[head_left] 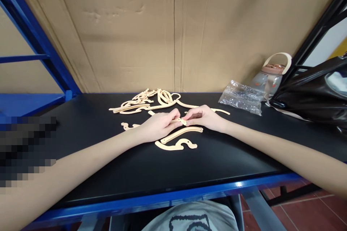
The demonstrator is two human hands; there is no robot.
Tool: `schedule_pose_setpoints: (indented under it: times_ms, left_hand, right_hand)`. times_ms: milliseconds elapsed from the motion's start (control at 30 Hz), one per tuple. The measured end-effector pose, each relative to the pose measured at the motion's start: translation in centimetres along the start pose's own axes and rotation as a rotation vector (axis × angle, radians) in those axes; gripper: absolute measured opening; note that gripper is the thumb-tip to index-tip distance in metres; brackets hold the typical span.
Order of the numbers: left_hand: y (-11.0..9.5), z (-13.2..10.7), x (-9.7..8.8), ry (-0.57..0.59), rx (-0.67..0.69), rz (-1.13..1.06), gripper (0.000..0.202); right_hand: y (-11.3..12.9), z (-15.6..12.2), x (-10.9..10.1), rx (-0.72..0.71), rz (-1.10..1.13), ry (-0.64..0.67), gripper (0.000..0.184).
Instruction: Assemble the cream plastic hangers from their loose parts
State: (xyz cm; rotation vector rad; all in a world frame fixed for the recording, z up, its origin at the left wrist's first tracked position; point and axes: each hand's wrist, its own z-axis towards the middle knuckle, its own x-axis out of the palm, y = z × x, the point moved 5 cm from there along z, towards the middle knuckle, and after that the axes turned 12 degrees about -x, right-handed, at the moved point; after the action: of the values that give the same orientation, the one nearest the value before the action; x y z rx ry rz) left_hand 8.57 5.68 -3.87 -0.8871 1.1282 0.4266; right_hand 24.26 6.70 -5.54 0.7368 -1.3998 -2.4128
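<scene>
My left hand and my right hand meet over the middle of the black tabletop. Both are closed in a pinch on one small pale wooden piece held between them. Just in front of the hands lie a long curved wooden strip and an S-shaped wooden piece. Another small curved piece lies left of my left wrist. Behind the hands sits a heap of several thin wooden cut-out parts.
A crumpled clear plastic bag lies at the back right, beside a clear bottle with a beige handle and a black bag. Cardboard lines the back. Blue shelf framing stands at the left.
</scene>
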Motion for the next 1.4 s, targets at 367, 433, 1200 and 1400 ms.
schedule_pose_setpoints:
  times_ms: [367, 433, 1200, 1400]
  left_hand:
    - [-0.22, -0.02, 0.08, -0.011, 0.011, 0.019, 0.030]
    - [-0.20, -0.04, 0.08, -0.009, 0.014, 0.016, 0.030]
    - [-0.36, -0.24, 0.23, 0.070, 0.011, -0.063, 0.032]
    - [0.08, -0.22, 0.32, 0.087, -0.030, -0.136, 0.029]
  right_hand:
    - [0.17, -0.06, -0.04, -0.015, -0.042, 0.035, 0.024]
    - [0.21, -0.11, -0.05, -0.017, -0.046, 0.027, 0.025]
    - [0.11, 0.26, 0.20, -0.039, -0.033, -0.036, 0.016]
    - [0.26, 0.47, 0.31, -0.079, -0.065, -0.061, 0.012]
